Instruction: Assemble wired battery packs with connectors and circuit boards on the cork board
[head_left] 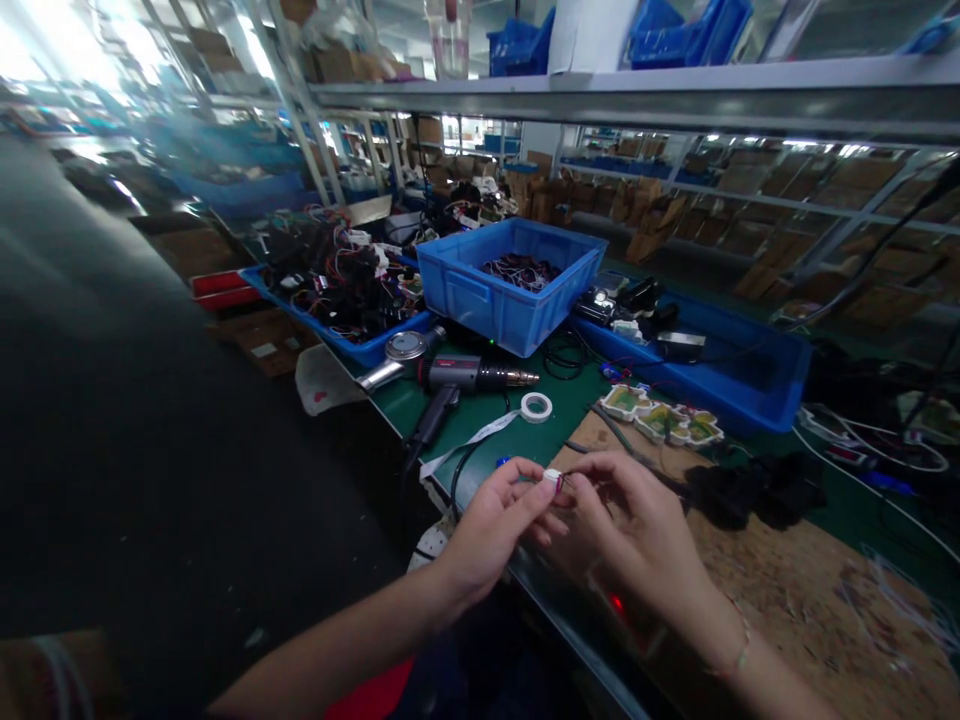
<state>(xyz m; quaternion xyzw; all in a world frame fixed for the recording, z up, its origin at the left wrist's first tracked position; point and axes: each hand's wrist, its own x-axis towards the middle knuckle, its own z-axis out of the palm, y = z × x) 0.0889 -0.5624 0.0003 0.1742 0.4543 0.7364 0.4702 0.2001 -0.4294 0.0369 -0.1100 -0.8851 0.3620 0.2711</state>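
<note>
Between my hands, over the bench's near edge, is a small white part (553, 475) with thin dark and purple wires; its exact kind is too small to make out. My left hand (501, 515) pinches the white part between thumb and forefinger. With thumb and fingers together, my right hand (634, 520) grips the thin wires (567, 479) coming out of it. A blue piece (503, 462) shows just behind my left fingers. Beyond them lie a roll of white tape (536, 407) with a loose strip and a grey heat gun (469, 375).
A blue bin (457, 290) of wires stands at the back, flanked by a tray (352, 345) of wired parts and another blue tray (750, 345). White-framed circuit boards (664, 415) lie beside a brown board (795, 590). A shelf (600, 92) spans overhead.
</note>
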